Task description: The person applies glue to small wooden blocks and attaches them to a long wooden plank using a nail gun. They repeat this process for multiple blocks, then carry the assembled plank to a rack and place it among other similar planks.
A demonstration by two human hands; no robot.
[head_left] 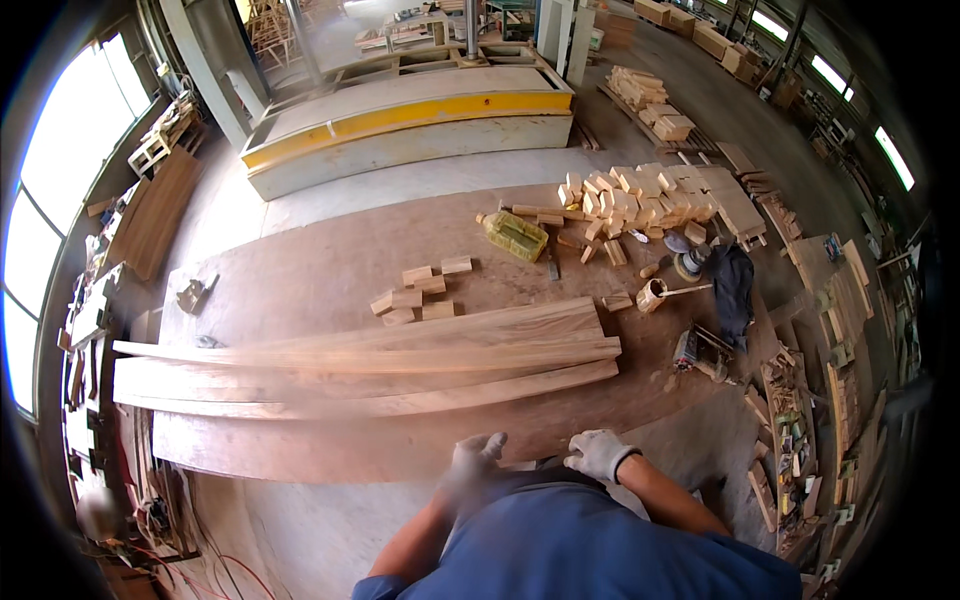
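Observation:
My left hand [474,458], in a pale work glove, is at the near edge of the large brown worktable [330,445], close to my waist. A blur covers part of it, but its fingers look apart and nothing shows in them. Also gloved, my right hand [600,455] is beside my waist with its fingers loosely spread, holding nothing I can see. In front of both hands long wooden boards [460,356] lie side by side across the table. Beyond them several short wood blocks [430,285] are grouped on the tabletop.
Farther back stand a yellow-green plastic jug [515,237] and a heap of cut blocks [630,200]. To the right are a pot with a brush [652,295], a dark cloth [733,295] and a power tool [700,352]. A yellow-edged machine [410,108] stands behind the table.

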